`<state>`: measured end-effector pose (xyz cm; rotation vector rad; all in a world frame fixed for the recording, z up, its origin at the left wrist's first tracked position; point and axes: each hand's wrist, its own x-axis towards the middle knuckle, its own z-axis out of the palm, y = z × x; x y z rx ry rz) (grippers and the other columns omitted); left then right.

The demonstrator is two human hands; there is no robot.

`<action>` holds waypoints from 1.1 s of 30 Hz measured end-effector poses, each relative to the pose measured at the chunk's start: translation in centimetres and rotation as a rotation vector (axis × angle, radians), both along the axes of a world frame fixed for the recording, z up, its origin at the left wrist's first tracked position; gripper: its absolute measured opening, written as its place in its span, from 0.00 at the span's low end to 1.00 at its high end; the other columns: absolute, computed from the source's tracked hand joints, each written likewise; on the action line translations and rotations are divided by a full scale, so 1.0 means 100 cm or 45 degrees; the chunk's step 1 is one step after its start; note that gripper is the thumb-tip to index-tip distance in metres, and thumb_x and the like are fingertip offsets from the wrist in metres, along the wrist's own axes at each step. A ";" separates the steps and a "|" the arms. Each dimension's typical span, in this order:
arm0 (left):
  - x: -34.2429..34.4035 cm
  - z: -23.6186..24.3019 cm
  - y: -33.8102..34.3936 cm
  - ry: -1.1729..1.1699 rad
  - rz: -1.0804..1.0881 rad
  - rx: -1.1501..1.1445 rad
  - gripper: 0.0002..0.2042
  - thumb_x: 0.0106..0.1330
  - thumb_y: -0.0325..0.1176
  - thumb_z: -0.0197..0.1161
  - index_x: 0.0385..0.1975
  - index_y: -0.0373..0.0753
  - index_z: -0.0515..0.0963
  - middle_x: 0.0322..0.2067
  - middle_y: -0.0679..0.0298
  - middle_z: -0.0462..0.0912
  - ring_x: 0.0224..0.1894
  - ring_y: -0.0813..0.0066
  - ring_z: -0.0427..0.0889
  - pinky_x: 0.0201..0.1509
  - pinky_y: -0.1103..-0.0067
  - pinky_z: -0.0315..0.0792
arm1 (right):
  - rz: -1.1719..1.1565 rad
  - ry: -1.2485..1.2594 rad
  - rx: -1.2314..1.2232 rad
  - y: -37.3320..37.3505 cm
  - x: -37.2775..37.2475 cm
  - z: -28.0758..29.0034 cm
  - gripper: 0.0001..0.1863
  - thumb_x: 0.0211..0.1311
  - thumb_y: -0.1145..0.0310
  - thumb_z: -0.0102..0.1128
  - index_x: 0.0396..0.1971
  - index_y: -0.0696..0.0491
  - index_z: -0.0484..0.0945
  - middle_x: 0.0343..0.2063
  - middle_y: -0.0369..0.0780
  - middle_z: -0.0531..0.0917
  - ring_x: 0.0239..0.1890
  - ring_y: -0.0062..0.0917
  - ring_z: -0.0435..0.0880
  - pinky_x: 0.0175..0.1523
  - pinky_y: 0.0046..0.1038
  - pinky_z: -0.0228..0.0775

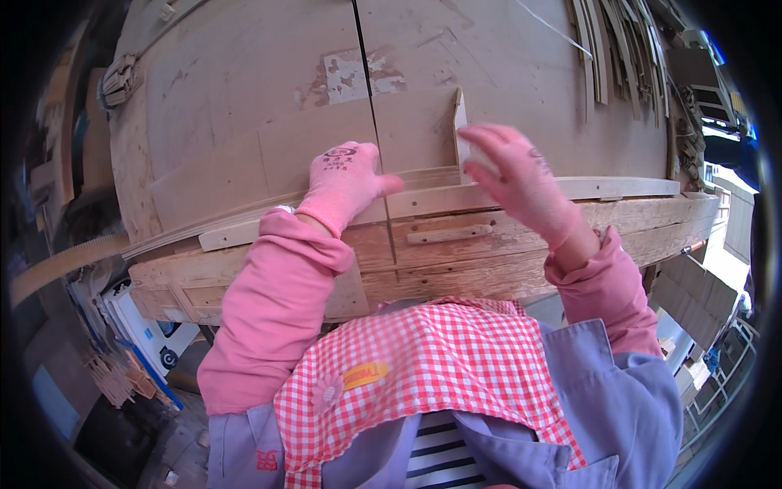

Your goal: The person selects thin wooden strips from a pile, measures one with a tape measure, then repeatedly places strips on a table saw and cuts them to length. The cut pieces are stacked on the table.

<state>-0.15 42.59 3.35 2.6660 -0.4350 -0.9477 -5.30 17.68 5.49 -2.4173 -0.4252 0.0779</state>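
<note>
My left hand (344, 181), in a pink glove, lies over thin wooden strips (175, 234) and a long pale wooden rail (420, 201); its fingers are curled, thumb out, and what they grip is hidden. A narrow dark slot or blade (373, 114) runs across the board just right of it. My right hand (517, 183), also gloved, is open above the rail, fingertips close to a short upright wooden piece (459, 110). Whether they touch it I cannot tell.
The large worn board (220, 90) has a rough timber front edge (521, 261). Many long strips (607, 49) lie at the back right, a small bundle (120, 81) at the left edge. A long wooden piece (57, 273) juts out leftward. Pale panels (696, 293) stand at the right.
</note>
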 end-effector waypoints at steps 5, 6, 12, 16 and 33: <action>0.003 0.002 0.001 0.072 -0.037 0.061 0.27 0.57 0.57 0.68 0.44 0.38 0.83 0.45 0.52 0.84 0.50 0.55 0.84 0.53 0.65 0.76 | 0.415 0.289 -0.190 0.039 -0.008 -0.009 0.36 0.48 0.55 0.74 0.57 0.56 0.74 0.54 0.47 0.79 0.58 0.43 0.76 0.64 0.39 0.67; 0.002 0.001 0.002 0.065 -0.033 0.055 0.27 0.57 0.57 0.68 0.44 0.38 0.83 0.45 0.52 0.85 0.50 0.55 0.84 0.53 0.65 0.76 | 0.411 0.337 -0.249 0.043 -0.009 -0.009 0.41 0.44 0.50 0.76 0.58 0.56 0.74 0.55 0.47 0.78 0.58 0.43 0.75 0.65 0.40 0.66; 0.005 -0.010 0.025 0.101 0.097 -0.318 0.22 0.62 0.52 0.67 0.32 0.35 0.81 0.34 0.54 0.84 0.36 0.54 0.83 0.43 0.64 0.76 | 0.347 0.391 -0.337 0.050 -0.007 -0.006 0.36 0.48 0.55 0.74 0.57 0.55 0.75 0.54 0.47 0.79 0.57 0.43 0.76 0.64 0.39 0.68; 0.009 -0.003 0.071 0.063 0.298 -0.454 0.17 0.64 0.46 0.66 0.32 0.33 0.81 0.33 0.55 0.84 0.31 0.56 0.82 0.39 0.66 0.75 | 0.311 0.307 -0.309 0.051 -0.006 -0.009 0.30 0.50 0.55 0.71 0.51 0.55 0.79 0.48 0.45 0.81 0.52 0.41 0.78 0.60 0.38 0.71; -0.007 -0.008 0.080 -0.167 -0.030 -0.138 0.19 0.59 0.49 0.71 0.29 0.36 0.78 0.36 0.54 0.82 0.44 0.54 0.81 0.48 0.63 0.74 | 0.332 0.207 -0.367 0.058 -0.018 0.005 0.36 0.47 0.56 0.72 0.56 0.57 0.74 0.55 0.47 0.79 0.61 0.43 0.74 0.66 0.40 0.66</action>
